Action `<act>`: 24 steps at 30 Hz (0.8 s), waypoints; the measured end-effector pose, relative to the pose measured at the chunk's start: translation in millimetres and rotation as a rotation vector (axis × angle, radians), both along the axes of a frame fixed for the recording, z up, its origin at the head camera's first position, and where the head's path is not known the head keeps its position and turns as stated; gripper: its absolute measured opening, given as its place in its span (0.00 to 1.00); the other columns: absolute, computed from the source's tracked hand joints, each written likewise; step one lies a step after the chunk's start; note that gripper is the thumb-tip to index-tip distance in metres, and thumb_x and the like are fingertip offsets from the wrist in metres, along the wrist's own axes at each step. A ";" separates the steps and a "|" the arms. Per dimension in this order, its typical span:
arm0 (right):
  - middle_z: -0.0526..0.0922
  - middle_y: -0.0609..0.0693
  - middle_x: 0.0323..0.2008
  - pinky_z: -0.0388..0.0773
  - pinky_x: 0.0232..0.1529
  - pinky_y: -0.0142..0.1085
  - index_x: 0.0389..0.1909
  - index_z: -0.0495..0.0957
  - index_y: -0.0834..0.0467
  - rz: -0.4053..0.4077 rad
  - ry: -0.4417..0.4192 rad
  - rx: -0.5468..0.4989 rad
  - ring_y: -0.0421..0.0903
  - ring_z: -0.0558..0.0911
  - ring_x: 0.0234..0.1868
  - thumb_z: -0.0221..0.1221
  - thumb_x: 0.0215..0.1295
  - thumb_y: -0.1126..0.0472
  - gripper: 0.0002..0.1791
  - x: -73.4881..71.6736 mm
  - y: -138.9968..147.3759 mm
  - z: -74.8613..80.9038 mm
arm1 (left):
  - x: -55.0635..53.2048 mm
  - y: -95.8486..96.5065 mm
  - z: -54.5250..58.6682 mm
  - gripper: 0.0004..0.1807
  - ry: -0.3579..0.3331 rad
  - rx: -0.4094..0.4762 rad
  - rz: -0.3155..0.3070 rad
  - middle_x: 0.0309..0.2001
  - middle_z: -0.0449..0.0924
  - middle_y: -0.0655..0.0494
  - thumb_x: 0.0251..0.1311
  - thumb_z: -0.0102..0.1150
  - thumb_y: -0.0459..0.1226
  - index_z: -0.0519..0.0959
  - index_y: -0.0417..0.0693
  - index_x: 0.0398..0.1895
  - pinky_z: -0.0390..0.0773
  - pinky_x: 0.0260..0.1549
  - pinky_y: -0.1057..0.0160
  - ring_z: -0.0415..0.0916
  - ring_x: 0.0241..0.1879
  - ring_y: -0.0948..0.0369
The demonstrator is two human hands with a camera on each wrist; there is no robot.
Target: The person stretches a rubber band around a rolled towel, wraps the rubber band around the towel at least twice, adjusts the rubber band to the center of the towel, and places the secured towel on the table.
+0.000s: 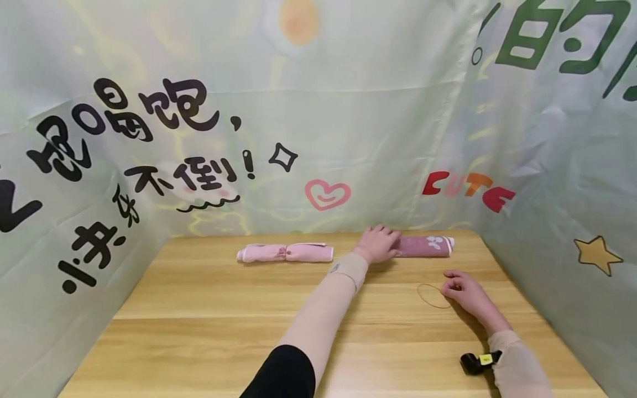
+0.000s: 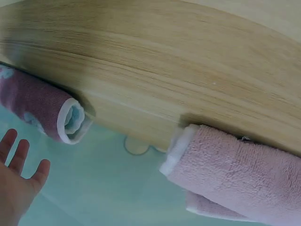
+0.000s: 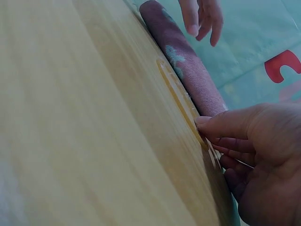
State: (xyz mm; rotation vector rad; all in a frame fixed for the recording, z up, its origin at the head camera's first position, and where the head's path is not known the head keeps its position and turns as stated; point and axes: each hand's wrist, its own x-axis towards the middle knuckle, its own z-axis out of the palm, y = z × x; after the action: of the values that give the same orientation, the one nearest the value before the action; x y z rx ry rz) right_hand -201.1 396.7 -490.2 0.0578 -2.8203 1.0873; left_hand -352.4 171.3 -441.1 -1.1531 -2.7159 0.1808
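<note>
At the near edge, a smooth black sleeve (image 1: 283, 373) gives way to a snug beige one (image 1: 320, 318) along the left arm. On the right, another beige sleeve (image 1: 520, 367) carries a small black device (image 1: 476, 363) with a yellow label. Beneath them spreads the worktop (image 1: 224, 331), pale wood-grain boards with long streaks and straight seams.

The right hand (image 1: 470, 296) is next. Its grip is closed, thumb and fingertips pinching one edge of a thin, glossy amber band (image 3: 177, 100), whose narrow oval loop reaches left just above the wood, in front of the mauve roll.

Farther off, the left hand (image 1: 379, 243) is by the left end of the mauve roll (image 1: 423, 247). Its grip is apart, fingers loosely extended around nothing; I cannot tell whether they touch the cloth. That roll is a compact cylinder of soft, short-napped fabric with pale bluish motifs and a white hem, its end coiling in a spiral with light blue inside. To its left, along the same back edge, is a pink roll (image 1: 308, 253) of looped terry, cinched at its middle, one white-edged flap loose.

Behind everything hangs pale green cloth (image 1: 388, 138), lightly creased, printed with rounded black characters, a pink heart outline, chunky "CUTE" lettering and a golden star.
</note>
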 end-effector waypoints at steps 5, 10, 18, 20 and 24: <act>0.71 0.74 0.58 0.61 0.60 0.58 0.28 0.78 0.68 -0.001 0.015 -0.017 0.70 0.67 0.61 0.61 0.61 0.69 0.05 -0.2 -1.5 -1.7 | -5.3 7.1 -4.5 0.33 -0.035 -0.024 0.029 0.68 0.68 0.64 0.66 0.46 0.62 0.61 0.67 0.72 0.67 0.67 0.51 0.63 0.69 0.59; 0.71 0.74 0.57 0.62 0.60 0.58 0.28 0.78 0.68 -0.003 0.015 -0.015 0.70 0.67 0.61 0.61 0.62 0.68 0.06 -0.4 -1.2 -1.0 | -8.9 13.8 -11.0 0.34 -0.050 -0.052 0.040 0.69 0.67 0.64 0.66 0.46 0.63 0.60 0.67 0.73 0.65 0.68 0.52 0.63 0.70 0.60; 0.73 0.73 0.54 0.63 0.58 0.58 0.26 0.78 0.66 0.005 0.059 0.029 0.70 0.70 0.58 0.61 0.60 0.70 0.05 0.5 -4.7 -0.2 | -8.9 24.4 -21.6 0.33 -0.108 -0.077 0.078 0.69 0.67 0.63 0.68 0.45 0.60 0.58 0.66 0.74 0.66 0.68 0.53 0.63 0.69 0.60; 0.73 0.73 0.53 0.64 0.58 0.58 0.25 0.78 0.65 0.002 0.064 0.042 0.69 0.71 0.57 0.61 0.60 0.70 0.05 0.1 -6.3 -0.4 | -8.2 26.2 -22.4 0.32 -0.131 -0.066 0.089 0.68 0.68 0.62 0.69 0.45 0.59 0.58 0.65 0.74 0.68 0.67 0.54 0.64 0.69 0.59; 0.73 0.72 0.54 0.64 0.58 0.58 0.26 0.77 0.65 -0.012 0.046 0.043 0.68 0.70 0.57 0.61 0.61 0.69 0.06 -0.1 -7.5 1.0 | -4.1 28.3 -18.9 0.29 -0.168 -0.053 0.108 0.67 0.69 0.63 0.70 0.45 0.57 0.62 0.65 0.72 0.70 0.65 0.55 0.66 0.68 0.59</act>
State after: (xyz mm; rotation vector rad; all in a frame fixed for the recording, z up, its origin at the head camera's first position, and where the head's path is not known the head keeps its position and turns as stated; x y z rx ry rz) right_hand -201.2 389.2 -489.2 0.0690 -2.8001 1.0092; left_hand -356.5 199.6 -459.9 -1.0811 -2.9405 0.1789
